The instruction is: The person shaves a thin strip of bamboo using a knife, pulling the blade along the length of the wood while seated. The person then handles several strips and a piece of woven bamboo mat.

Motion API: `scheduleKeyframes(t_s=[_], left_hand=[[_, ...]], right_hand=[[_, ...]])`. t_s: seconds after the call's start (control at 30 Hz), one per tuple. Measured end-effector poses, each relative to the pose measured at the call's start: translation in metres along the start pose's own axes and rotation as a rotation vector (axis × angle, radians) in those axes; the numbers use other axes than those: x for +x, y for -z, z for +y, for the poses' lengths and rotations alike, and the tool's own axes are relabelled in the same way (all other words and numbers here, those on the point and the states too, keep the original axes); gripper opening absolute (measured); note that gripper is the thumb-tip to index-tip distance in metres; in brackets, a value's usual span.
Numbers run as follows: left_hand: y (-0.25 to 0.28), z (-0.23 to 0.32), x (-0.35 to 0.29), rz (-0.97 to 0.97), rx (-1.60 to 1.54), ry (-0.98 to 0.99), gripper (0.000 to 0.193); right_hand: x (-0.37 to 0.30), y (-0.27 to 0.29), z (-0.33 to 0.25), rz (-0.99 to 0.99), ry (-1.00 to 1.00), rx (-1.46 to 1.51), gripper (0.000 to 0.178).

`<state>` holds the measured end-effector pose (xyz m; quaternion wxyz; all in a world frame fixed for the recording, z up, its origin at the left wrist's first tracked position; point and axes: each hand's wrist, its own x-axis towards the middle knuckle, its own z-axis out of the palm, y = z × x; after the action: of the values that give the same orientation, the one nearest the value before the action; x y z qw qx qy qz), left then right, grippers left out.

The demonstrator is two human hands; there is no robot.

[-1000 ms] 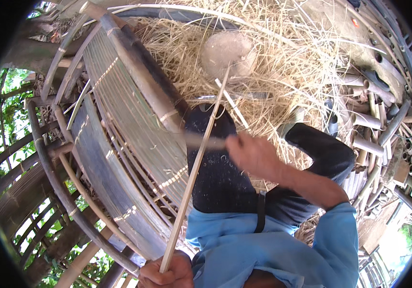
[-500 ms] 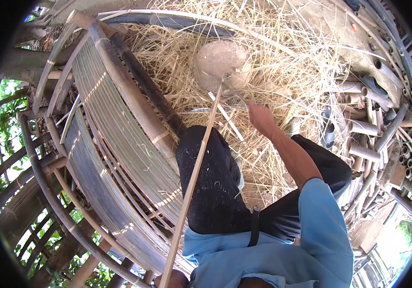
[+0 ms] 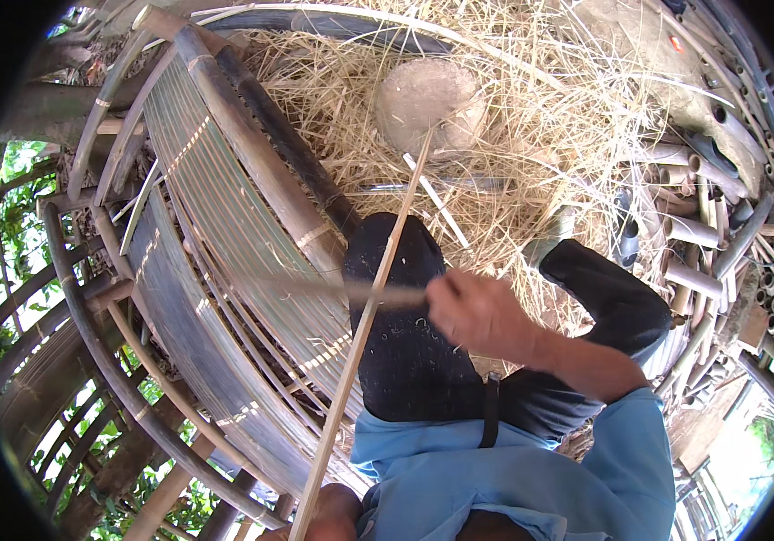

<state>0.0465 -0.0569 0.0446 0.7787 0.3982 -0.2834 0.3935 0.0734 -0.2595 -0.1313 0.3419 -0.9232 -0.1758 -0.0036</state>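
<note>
A long, narrow bamboo strip [image 3: 344, 388] slants from the lower edge across my thigh toward a round block [image 3: 414, 99] on the ground. My left hand [image 3: 328, 516], partly cut off by the lower edge, is closed on the strip's near end. In my right hand [image 3: 480, 313] is a knife [image 3: 400, 295], its handle gripped in closed fingers. The blurred blade points left and crosses the strip above my thigh; whether it touches the strip, I cannot tell.
Left of my leg stands a slatted bamboo bench [image 3: 234, 207]. Pale shavings [image 3: 567, 117] cover the ground around the block. A loose white strip [image 3: 438, 203] lies beyond my knee. Cut bamboo tubes [image 3: 694, 230] are piled at the right.
My right hand has swung back from near the block toward my body, bringing the knife across the strip. The left hand stays at the strip's near end. The view has shifted slightly.
</note>
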Motion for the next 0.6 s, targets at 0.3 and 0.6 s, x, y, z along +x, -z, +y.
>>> scheduleKeyframes(t_s=[0.3, 0.6], left_hand=[[-0.001, 0.010, 0.001, 0.079, 0.031, 0.024, 0.038], [-0.002, 0.008, -0.003, 0.085, 0.114, 0.003, 0.036]], right_hand=[[-0.009, -0.054, 0.105, -0.006, -0.405, -0.092, 0.013], [-0.004, -0.077, 0.145, -0.105, -0.403, 0.059, 0.019]])
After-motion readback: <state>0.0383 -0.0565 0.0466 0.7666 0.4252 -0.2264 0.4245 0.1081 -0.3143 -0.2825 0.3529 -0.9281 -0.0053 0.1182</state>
